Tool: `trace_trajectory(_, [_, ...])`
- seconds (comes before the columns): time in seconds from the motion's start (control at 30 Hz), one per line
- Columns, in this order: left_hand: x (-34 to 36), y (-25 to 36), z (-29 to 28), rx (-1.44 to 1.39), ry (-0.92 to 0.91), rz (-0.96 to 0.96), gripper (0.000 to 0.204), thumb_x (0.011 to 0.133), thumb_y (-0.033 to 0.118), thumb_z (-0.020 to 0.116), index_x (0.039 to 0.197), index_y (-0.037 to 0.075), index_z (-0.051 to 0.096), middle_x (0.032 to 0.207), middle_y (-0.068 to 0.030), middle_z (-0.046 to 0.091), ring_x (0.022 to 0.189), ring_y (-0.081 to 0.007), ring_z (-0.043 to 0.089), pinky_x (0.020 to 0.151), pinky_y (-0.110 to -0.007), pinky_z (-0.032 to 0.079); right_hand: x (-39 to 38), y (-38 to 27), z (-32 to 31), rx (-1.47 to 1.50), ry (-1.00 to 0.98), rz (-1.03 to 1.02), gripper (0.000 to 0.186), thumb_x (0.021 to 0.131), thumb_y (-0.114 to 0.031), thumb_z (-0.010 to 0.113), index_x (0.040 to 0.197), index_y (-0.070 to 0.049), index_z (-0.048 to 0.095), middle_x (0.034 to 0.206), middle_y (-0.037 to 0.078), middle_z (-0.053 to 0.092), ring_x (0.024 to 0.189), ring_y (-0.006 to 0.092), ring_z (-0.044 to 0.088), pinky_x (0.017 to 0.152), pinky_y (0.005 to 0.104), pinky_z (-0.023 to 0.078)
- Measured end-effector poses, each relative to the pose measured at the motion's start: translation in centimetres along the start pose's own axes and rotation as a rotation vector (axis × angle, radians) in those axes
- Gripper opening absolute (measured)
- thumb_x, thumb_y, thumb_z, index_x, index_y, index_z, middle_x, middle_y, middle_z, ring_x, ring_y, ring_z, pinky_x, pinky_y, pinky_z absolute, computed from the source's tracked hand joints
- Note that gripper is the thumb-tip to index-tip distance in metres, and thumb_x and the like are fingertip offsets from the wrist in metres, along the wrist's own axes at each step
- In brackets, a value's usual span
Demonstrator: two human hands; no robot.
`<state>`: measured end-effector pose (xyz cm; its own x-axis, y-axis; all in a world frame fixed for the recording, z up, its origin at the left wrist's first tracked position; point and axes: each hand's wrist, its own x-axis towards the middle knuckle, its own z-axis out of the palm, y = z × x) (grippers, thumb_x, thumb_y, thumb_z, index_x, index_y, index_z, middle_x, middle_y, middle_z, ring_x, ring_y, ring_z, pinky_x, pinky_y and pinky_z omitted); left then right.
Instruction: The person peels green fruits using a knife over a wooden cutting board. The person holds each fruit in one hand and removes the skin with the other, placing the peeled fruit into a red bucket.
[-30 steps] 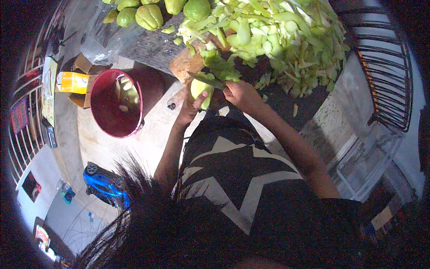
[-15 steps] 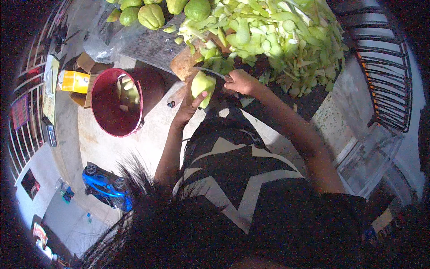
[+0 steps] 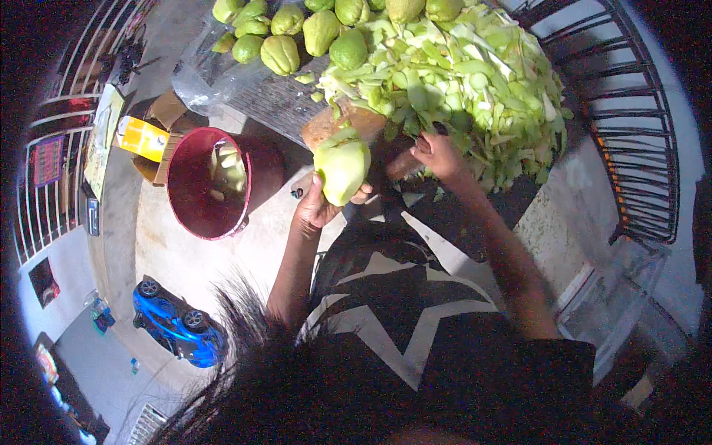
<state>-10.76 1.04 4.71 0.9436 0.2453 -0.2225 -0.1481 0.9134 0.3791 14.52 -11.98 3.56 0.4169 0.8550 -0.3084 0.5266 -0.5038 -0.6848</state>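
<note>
My left hand point(image 3: 317, 211) is closed round the lower part of a mostly peeled, pale green chayote point(image 3: 343, 169). A strip of darker skin shows near its top. To the right, my right hand point(image 3: 442, 154) is closed at the near edge of a big heap of green peelings point(image 3: 452, 81). A half second ago a knife showed in it; now its blade is lost in shadow. Beyond the held chayote lies a brown wooden board point(image 3: 326, 127). Several unpeeled chayotes point(image 3: 280, 55) lie at the far side.
A dark red bucket point(image 3: 172, 194) with pale peeled pieces inside stands on the left. Behind it are a cardboard box point(image 3: 167, 111) and a yellow package point(image 3: 142, 139). A blue toy car point(image 3: 178, 322) lies lower left. A black metal rack point(image 3: 619, 111) stands at the right.
My right hand has drawn away from the chayote, to the right and toward the heap. My left hand has tilted the chayote upright. The view has shifted, showing more whole chayotes.
</note>
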Motion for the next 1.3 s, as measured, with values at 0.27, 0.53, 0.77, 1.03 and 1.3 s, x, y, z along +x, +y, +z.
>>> trace_trajectory(0.27, [-0.2,-0.4,-0.5,0.314,0.386,-0.006,0.072,0.082,0.047,0.061,0.134,0.004,0.035,0.129,-0.0105,0.048,0.118,-0.0235,0.047,0.101,-0.038,0.036,-3.5,-2.1,2.7,0.455,0.068,0.066,0.024,0.082,-0.020,0.066,0.079,-0.001,0.051,0.062,0.001,0.051,0.054,0.0104,0.046,0.051,0.0297,0.038])
trace_trajectory(0.53, [1.7,-1.6,-0.6,0.266,0.459,-0.085,0.061,0.085,0.039,0.059,0.129,0.003,0.039,0.121,-0.0131,0.054,0.109,-0.0271,0.055,0.094,-0.041,0.044,-4.4,-2.5,5.8,0.312,-0.040,0.143,0.028,0.079,-0.026,0.067,0.084,-0.002,0.053,0.069,0.011,0.054,0.060,0.0244,0.054,0.057,0.0362,0.043])
trace_trajectory(0.77, [2.7,-3.5,-2.0,0.308,0.423,0.010,0.065,0.083,0.043,0.060,0.128,0.002,0.038,0.109,-0.0176,0.057,0.084,-0.0328,0.064,0.070,-0.042,0.056,-5.7,-2.3,6.1,0.102,0.171,-0.086,0.019,0.083,-0.018,0.062,0.090,-0.002,0.054,0.061,0.013,0.055,0.055,0.0293,0.057,0.050,0.0378,0.042])
trace_trajectory(1.03, [2.1,-3.0,-2.6,0.104,0.423,-0.030,0.058,0.086,0.050,0.053,0.123,0.006,0.045,0.104,-0.0157,0.060,0.081,-0.0292,0.063,0.065,-0.037,0.054,-6.9,-3.9,2.7,0.096,0.081,-0.145,0.021,0.083,-0.020,0.060,0.095,-0.003,0.055,0.071,0.018,0.059,0.067,0.0354,0.060,0.055,0.0408,0.045])
trace_trajectory(1.3, [2.4,-4.6,-3.0,0.494,0.548,-0.044,0.055,0.088,0.044,0.053,0.127,0.009,0.038,0.106,-0.0126,0.058,0.083,-0.0228,0.063,0.058,-0.034,0.056,-6.1,-1.4,4.7,0.107,-0.028,-0.153,0.018,0.083,-0.018,0.058,0.094,-0.004,0.054,0.072,0.018,0.060,0.070,0.0362,0.061,0.059,0.0425,0.047])
